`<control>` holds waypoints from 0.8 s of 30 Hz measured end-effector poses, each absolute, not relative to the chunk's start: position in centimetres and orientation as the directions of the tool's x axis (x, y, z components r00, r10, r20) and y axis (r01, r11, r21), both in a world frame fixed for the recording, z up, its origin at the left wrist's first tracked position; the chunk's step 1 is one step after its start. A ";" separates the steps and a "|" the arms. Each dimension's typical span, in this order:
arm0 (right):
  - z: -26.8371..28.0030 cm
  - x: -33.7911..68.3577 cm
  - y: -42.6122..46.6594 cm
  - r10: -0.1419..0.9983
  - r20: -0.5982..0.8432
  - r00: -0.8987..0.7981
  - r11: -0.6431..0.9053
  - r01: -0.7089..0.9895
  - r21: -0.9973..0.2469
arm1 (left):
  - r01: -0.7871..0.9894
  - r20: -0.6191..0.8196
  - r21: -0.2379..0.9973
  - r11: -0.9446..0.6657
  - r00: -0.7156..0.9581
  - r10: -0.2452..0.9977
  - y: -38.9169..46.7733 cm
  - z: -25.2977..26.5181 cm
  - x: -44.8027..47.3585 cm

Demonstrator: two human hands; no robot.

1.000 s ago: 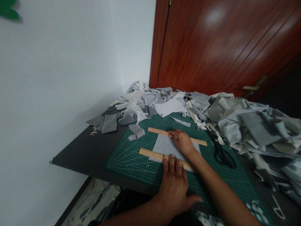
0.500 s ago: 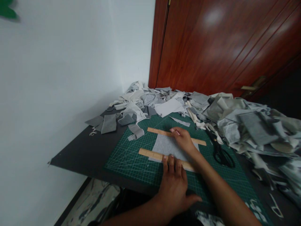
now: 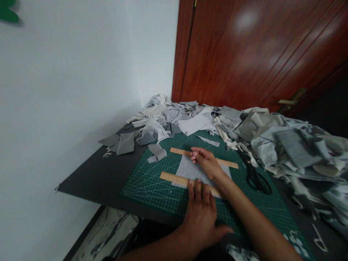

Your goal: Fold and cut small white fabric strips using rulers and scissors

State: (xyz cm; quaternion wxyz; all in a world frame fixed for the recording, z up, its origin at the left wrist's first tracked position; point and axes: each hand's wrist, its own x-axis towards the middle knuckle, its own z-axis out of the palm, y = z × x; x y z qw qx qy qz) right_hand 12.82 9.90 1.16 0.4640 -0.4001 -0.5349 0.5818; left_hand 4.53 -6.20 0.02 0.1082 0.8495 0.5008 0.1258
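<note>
My left hand [image 3: 201, 214] lies flat, fingers stretched out and fingertips pressing on the nearer wooden ruler [image 3: 174, 177]. Under that ruler is a light grey piece of cloth [image 3: 187, 167], spread on a green cutting mat [image 3: 152, 181]. A second wooden ruler [image 3: 230, 164] crosses the far edge of the cloth. Above this farther ruler, my right hand [image 3: 206, 164] is closed in a pinch round a thin pale pink stick [image 3: 194, 156]. Most of the stick is hidden by the fingers, so its kind does not show.
Black-handled scissors [image 3: 257, 179] lie right of the cloth. Heaped grey and white fabric scraps [image 3: 174, 114] line the back, with a taller pile [image 3: 293, 145] at right. Grey cloth pieces [image 3: 126, 142] lie at left. A white wall and a wooden door [image 3: 244, 54] stand behind.
My right hand has shifted a little left along the farther ruler and turned, its fingers now raised with the pink stick. My left hand and both rulers have stayed put.
</note>
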 end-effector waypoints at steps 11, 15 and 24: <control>1.1 12.1 9.3 0.936 0.267 -0.231 0.286 0.053 -0.957 | 0.826 0.128 0.292 -0.482 0.466 0.876 -6.3 -0.3 4.5; 0.9 11.5 8.9 0.935 0.243 -0.258 0.262 0.038 -0.964 | 0.822 0.136 0.302 -0.483 0.464 0.875 -6.3 -0.2 4.5; 5.2 9.9 2.3 0.806 0.357 -0.473 0.314 -0.171 -0.934 | 0.831 0.208 0.287 -0.476 0.431 0.878 -6.9 -1.2 4.4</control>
